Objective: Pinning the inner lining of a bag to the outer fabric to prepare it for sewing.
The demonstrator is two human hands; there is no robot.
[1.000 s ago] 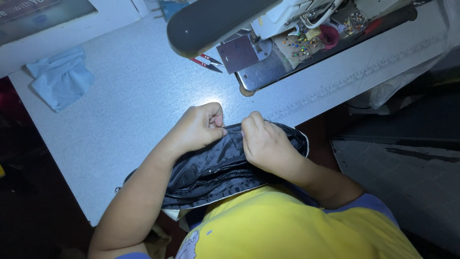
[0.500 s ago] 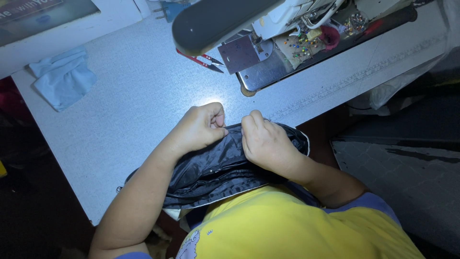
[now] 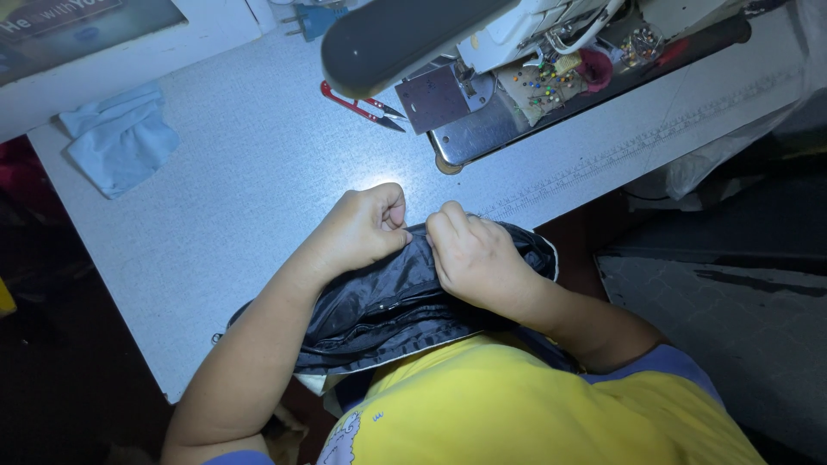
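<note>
Both hands work at the near edge of the pale desk (image 3: 215, 224), on a dark, slightly shiny piece of fabric (image 3: 388, 301) that lies bunched between the forearms and hangs off the desk edge toward the person's lap. The left hand (image 3: 366, 228) is curled into a loose fist, its fingers (image 3: 392, 211) pressed together and pinching the upper edge of the fabric; the right hand (image 3: 474, 254) lies over the fabric just beside it, fingers (image 3: 444, 224) bent down onto the same edge, and whether they pinch a fold or only press on it I cannot tell, since the tips are hidden. The two hands almost touch; the step looks like fine work on a seam or edge, so keeping both grips close should hold the short stretch between them taut and flat; the spot of light falls just above the knuckles, so nudging the edge up into it would likely help. Farther up the desk stand a sewing machine (image 3: 482, 52) with its metal plate (image 3: 482, 133), red thread snips (image 3: 362, 105) just to its left, and a folded pale blue cloth (image 3: 121, 138) well apart at the far left corner; none of them is in reach of the fingers now.
</note>
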